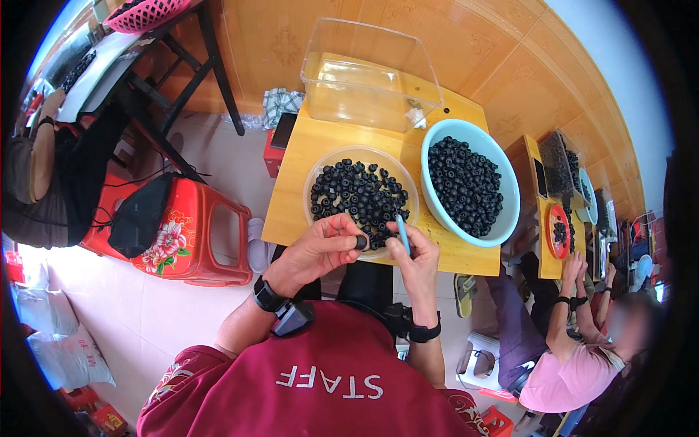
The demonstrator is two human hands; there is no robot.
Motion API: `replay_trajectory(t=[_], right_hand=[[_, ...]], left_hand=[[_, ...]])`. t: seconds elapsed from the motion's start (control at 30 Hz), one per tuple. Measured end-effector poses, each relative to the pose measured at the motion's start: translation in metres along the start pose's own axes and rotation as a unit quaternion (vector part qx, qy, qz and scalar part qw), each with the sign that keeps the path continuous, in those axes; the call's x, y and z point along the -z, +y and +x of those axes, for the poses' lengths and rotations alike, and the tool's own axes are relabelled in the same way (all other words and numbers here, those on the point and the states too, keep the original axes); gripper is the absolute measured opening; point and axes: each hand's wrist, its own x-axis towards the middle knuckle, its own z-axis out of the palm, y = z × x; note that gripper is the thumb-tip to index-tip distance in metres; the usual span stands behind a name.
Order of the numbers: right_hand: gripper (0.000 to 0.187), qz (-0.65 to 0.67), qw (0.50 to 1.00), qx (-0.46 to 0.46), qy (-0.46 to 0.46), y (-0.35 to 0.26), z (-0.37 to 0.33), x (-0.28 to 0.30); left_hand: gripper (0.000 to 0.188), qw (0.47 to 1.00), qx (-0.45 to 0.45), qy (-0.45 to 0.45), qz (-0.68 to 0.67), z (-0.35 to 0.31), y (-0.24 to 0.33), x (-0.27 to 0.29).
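Left hand [320,247] pinches one small black ring-shaped part [361,242] between thumb and fingertips, held just above the near rim of the shallow clear dish [320,169]. Right hand [416,255] has its grip pressed around a thin light-blue tool [403,234], tip up, just beside the part. Both hands sit close together over the near edge of the wooden tabletop [291,197].

The dish holds a loose layer of the same black parts. To its right, touching or nearly so, a pale blue bowl [510,182] is heaped with more. An empty clear plastic tub [364,80] stands behind.

Step in hand, as I judge it: working a single part with the tool. Next move calls for bringing tool tip and part together squarely, with a steady pinch.

Another person [575,364] works at a neighbouring table on the right.
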Motion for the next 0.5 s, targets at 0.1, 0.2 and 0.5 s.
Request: replay_trajectory(t=[0.1,0.2,0.5], right_hand=[[0.028,0.102,0.991,-0.003,-0.080,-0.015,-0.007,-0.008],[0.024,0.119,0.988,-0.006,-0.096,-0.024,-0.009,-0.021],[0.012,0.210,0.963,-0.125,-0.110,-0.014,-0.002,-0.014]], left_hand=[[0.011,1.000,0.007,0.003,0.024,0.002,-0.002,0.003],[0.012,0.999,0.005,0.007,0.052,0.002,-0.004,0.005],[0.013,0.998,0.014,0.004,0.063,0.002,-0.006,0.007]])
